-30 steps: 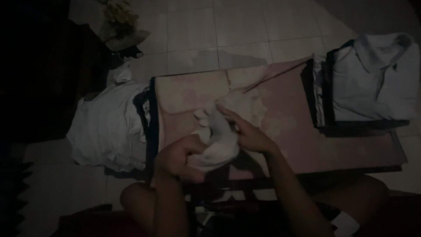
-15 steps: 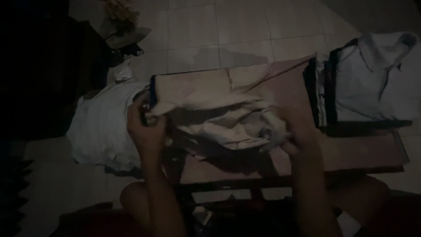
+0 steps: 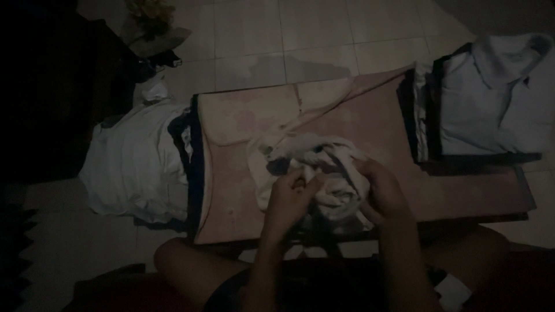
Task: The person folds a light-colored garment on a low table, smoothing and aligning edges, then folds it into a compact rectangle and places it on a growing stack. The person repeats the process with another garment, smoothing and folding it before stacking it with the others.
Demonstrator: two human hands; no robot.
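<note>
Both hands' grip point(image 3: 335, 193) on bunched cloth point(image 3: 315, 153)

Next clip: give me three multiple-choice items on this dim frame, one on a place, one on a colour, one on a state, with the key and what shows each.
1. Where does the folded shirt stack lie?
A. Right end of the low table
B. On the person's lap
C. On the floor at left

2. What colour is the bunched garment in the hands?
A. Red
B. White
C. Black

3. How is that garment now?
A. Folded flat
B. Hanging up
C. Crumpled, gripped by both hands

Key: 1 A, the stack sits on the table's right end. 2 B, the cloth looks pale white. 3 C, left hand and right hand clutch it.
</note>
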